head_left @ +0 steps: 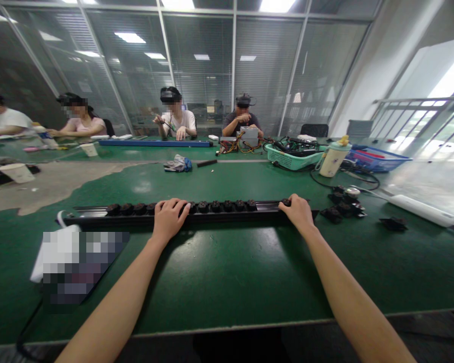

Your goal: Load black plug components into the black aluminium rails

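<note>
With both forearms stretched forward over the green table [227, 297] to the black rail [227, 217] lying across it, the left hand [170, 214] rests half-curled left of the rail's middle, its grip unclear, beside seated black modules [227, 205], while the right hand [299, 212], nearly closed, pinches a black module [286, 202] near the rail's right end.

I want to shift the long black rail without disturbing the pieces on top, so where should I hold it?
Probably the long sides near both ends, pinched from front and back: the rail is long and narrow, with round black pieces lining its top.
</note>
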The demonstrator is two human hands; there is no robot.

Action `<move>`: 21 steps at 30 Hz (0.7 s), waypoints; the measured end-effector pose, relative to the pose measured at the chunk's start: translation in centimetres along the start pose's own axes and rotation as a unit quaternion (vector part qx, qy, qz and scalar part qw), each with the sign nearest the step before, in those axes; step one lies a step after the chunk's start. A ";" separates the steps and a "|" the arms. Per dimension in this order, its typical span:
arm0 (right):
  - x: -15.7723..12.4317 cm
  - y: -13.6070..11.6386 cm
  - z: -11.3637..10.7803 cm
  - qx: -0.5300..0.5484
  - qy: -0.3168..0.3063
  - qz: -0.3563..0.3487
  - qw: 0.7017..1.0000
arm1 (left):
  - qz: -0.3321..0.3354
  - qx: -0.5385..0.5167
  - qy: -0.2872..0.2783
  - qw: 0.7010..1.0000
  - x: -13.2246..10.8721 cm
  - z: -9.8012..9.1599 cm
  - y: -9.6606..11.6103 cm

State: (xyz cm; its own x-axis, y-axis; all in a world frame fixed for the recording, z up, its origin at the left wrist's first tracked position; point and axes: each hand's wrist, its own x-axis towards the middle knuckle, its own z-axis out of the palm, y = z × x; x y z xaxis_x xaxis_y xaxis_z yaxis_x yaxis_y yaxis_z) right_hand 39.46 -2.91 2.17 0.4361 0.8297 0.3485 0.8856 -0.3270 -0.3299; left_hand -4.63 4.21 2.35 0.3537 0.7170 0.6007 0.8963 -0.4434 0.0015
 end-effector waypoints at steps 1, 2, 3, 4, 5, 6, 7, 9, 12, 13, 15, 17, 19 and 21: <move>0.0 0.1 0.0 -0.003 0.002 0.000 1.000 | 0.001 -0.001 0.000 1.000 0.0 0.0 0.0; 0.1 0.2 0.0 -0.006 0.004 -0.001 1.000 | 0.001 -0.001 0.000 1.000 0.0 0.0 0.0; 0.1 0.4 0.1 -0.008 0.005 -0.002 1.000 | 0.001 -0.002 0.001 1.000 0.0 0.0 0.0; 0.2 0.5 0.1 -0.010 0.007 -0.002 1.000 | 0.000 -0.003 0.001 1.000 0.0 0.0 0.0; 0.2 0.6 0.1 -0.012 0.007 -0.001 1.000 | 0.000 -0.004 0.001 1.000 0.0 0.1 0.0; 0.3 0.7 0.1 -0.013 0.007 0.000 1.000 | -0.001 -0.005 0.001 1.000 0.0 0.1 -0.1; 0.3 0.7 0.0 -0.014 0.005 0.002 1.000 | -0.001 -0.005 0.002 1.000 0.0 0.1 -0.1; 0.3 0.7 -0.1 -0.020 0.001 0.007 1.000 | -0.001 -0.004 0.003 1.000 0.0 0.1 -0.1; 0.3 0.7 -0.3 -0.032 -0.005 0.015 0.999 | 0.001 0.002 0.004 1.000 0.0 0.1 -0.1; 0.3 0.6 -0.4 -0.033 -0.007 0.017 0.999 | 0.002 0.004 0.005 1.000 0.0 0.1 -0.1; 0.3 0.6 -0.5 -0.031 -0.010 0.019 0.999 | 0.004 0.008 0.005 1.000 0.0 0.1 -0.1; 0.2 0.5 -0.6 -0.027 -0.011 0.018 0.999 | 0.005 0.007 0.005 1.000 0.0 0.2 -0.2; 0.1 0.5 -0.6 -0.026 -0.010 0.018 0.999 | 0.005 0.004 0.004 1.000 -0.1 0.2 -0.2; 0.1 0.5 -0.6 -0.030 -0.009 0.021 0.999 | 0.003 0.003 0.005 1.000 -0.1 0.3 -0.3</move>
State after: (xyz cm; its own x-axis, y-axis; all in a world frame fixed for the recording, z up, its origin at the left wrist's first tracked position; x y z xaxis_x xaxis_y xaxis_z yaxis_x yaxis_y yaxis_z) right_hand 40.03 -3.29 2.59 0.4715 0.8221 0.3190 0.8742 -0.3883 -0.2914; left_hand -4.81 4.45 2.05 0.3569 0.7082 0.6092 0.8956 -0.4449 -0.0074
